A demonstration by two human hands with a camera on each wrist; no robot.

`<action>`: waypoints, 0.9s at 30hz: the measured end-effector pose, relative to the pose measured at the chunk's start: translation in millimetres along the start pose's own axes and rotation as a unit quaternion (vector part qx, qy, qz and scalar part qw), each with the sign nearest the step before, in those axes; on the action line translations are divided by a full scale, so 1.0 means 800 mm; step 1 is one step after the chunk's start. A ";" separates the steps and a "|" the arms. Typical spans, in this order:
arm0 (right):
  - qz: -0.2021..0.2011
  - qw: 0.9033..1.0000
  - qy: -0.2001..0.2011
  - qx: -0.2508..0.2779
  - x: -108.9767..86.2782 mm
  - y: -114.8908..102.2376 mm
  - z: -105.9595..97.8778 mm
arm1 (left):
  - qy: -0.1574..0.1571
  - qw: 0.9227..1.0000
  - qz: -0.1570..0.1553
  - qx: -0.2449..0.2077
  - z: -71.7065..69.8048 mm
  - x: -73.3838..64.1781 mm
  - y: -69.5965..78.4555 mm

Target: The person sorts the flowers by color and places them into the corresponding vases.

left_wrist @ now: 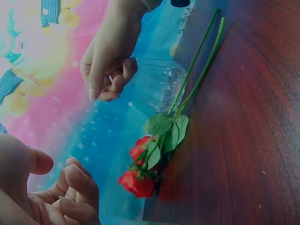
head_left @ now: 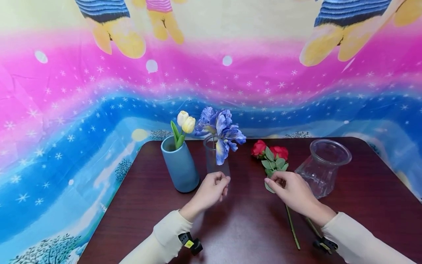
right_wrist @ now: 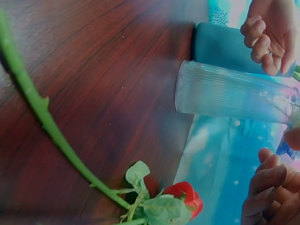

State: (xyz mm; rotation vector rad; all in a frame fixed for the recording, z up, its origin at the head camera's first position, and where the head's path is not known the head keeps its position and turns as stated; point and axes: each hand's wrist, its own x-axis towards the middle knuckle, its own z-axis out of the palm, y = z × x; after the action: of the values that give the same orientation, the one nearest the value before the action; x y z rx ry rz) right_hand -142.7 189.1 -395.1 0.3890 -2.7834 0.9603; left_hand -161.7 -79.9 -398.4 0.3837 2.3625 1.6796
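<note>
My left hand [head_left: 211, 190] hovers before the clear ribbed vase [right_wrist: 225, 91], its fingers loosely curled around nothing. Blue-purple irises [head_left: 222, 128] stand in that vase. Two red roses [head_left: 279, 152] with green leaves and long stems lie on the table. Over their stems hangs my right hand [head_left: 293, 190], also loosely curled; the left wrist view shows it apart from the roses, with nothing in its grasp. Just right of it stands a wide-rimmed clear glass vase [head_left: 324, 172], partly hidden by the hand.
A blue vase [head_left: 179, 165] with white tulips [head_left: 186, 122] stands at the left, beside the ribbed vase. Everything rests on a dark wooden table [head_left: 244, 231]. Behind its far edge hangs a colourful printed cloth [head_left: 197, 80].
</note>
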 end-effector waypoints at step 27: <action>0.002 0.998 0.056 -0.025 -0.028 0.020 -0.045 | -0.037 0.998 0.033 0.050 0.035 0.000 0.013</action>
State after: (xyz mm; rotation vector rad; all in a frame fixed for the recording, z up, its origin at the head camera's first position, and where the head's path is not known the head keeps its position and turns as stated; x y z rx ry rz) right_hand -123.5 228.1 -381.9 0.3136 -2.7021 0.8825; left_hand -152.2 -51.8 -397.4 0.5381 2.4110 1.5497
